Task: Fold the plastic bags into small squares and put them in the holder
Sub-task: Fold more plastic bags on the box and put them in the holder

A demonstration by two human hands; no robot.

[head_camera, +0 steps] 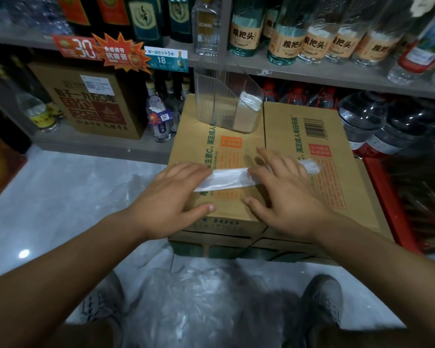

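Near: a heap of loose plastic bags (199, 297) lies on the pale floor (73, 197) between my shoes (322, 305). On the cardboard box (349, 197), my left hand (171, 197) and right hand (286, 194) lie flat with fingers straight and spread, pinching nothing. They press down a bag folded into a long white strip (226, 180), lying left to right on the lid, its right end poking out past my right fingers. Risk: the film looks slick. Lifting one palm to start the cross-fold could let it spring open or skid, and trapped air would make a crooked square. Far edge of box: clear holder (219, 104), folded squares (249, 104) at its right side. Beyond: shelf (312, 74) of bottles (284, 43), dim light.
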